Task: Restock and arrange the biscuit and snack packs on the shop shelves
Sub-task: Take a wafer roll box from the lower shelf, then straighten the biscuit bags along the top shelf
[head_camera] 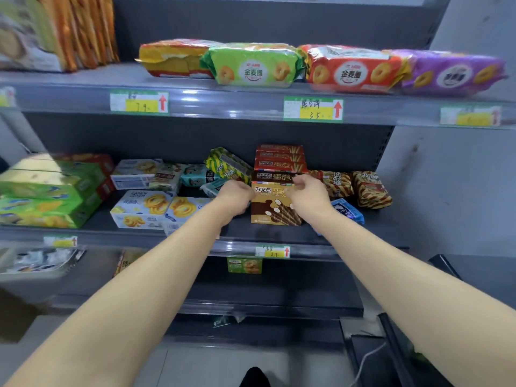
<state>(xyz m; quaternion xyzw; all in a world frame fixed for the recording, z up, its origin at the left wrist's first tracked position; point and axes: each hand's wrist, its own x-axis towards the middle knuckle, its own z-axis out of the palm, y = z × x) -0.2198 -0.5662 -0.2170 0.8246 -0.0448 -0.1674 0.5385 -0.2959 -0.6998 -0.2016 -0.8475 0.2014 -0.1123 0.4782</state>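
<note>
Two hands are reaching to the middle shelf [279, 236] in the centre of the frame. The left hand [234, 195] is holding the left side of one brown box [275, 209], with its fingers curling round the edge. The right hand [307, 191] is gripping the top right part of the same box, with its fingers bending over the top. The brown box is standing upright near the front of the shelf. Just behind it a second brown box [272, 175] is showing only its top, and three red boxes [280, 157] are lying in one stack further back.

To the right of centre two brown striped packs [339, 184] are lying side by side, and one blue pack [347, 212] is lying beside the right wrist. Left of the hands one yellow-green striped pack [227, 164] is leaning tilted, and three pale blue cookie boxes [143, 209] are lying flat. At the left edge green boxes [47, 191] are looking blurred, so I cannot count them.

On the upper shelf [83, 79] four biscuit packs are lying in a row: one yellow pack [173, 58], one green pack [252, 65], one red pack [353, 69] and one purple pack [452, 72]
</note>
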